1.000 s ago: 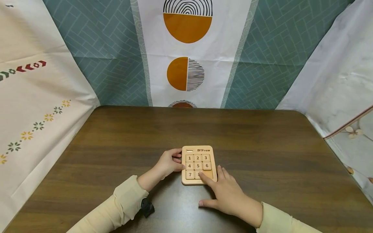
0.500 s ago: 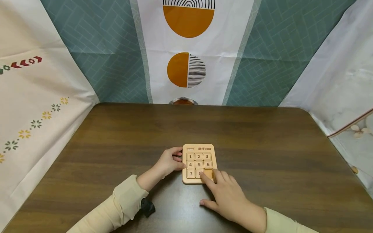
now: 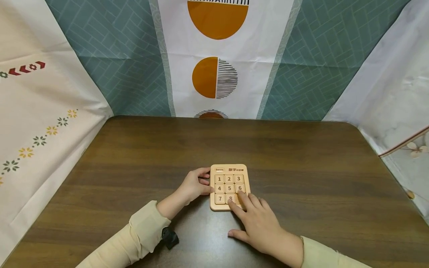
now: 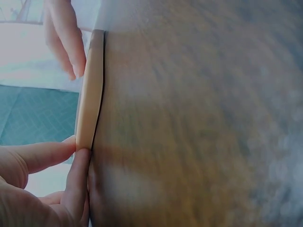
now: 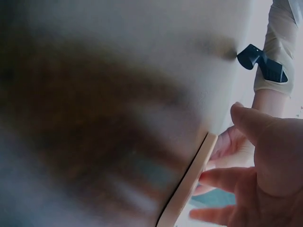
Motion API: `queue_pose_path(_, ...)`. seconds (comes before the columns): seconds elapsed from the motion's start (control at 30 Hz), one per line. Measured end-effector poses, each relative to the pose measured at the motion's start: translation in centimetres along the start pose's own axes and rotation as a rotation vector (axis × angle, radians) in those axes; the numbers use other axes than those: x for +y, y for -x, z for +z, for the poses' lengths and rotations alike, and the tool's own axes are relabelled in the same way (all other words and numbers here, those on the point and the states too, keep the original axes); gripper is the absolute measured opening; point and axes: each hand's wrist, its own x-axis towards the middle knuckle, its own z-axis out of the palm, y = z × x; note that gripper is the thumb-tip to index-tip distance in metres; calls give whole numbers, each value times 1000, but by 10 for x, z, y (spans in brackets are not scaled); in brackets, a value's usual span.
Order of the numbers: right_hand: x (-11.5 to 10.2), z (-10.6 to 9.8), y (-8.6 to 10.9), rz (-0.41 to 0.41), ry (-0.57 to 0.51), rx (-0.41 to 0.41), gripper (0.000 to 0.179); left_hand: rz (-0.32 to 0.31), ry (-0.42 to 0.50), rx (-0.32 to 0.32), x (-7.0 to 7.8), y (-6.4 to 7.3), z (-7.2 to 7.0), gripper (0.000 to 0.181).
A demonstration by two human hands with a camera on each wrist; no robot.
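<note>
A pale wooden sliding number puzzle (image 3: 231,169) lies flat on the table, its tiles 1 to 8 in order and the lower right slot partly hidden by fingers. My left hand (image 3: 194,186) holds the puzzle's left edge; in the left wrist view the thumb and a finger pinch the side of the frame (image 4: 90,101). My right hand (image 3: 258,223) reaches over the lower right corner with extended fingers. Its index fingertip touches the 8 tile and its middle fingertip is at the 6 tile, while the thumb is spread away over the table.
The dark wooden table (image 3: 151,141) extends around the puzzle on every side. Patterned cloths hang behind it and at both sides, with a green and white cloth (image 3: 134,74) at the back. A black wrist camera (image 3: 169,238) sits under the left sleeve.
The right middle finger has moved from the puzzle's right edge onto the 6 tile. The index finger stays at the 8 tile. The left hand keeps its hold. The head view has tilted slightly.
</note>
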Motion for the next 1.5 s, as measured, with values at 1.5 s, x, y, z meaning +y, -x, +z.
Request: queue_pose_path(1.5, 20, -4, 13, -62, -60, -55, 76, -15, 1, 0, -2, 0, 0, 69)
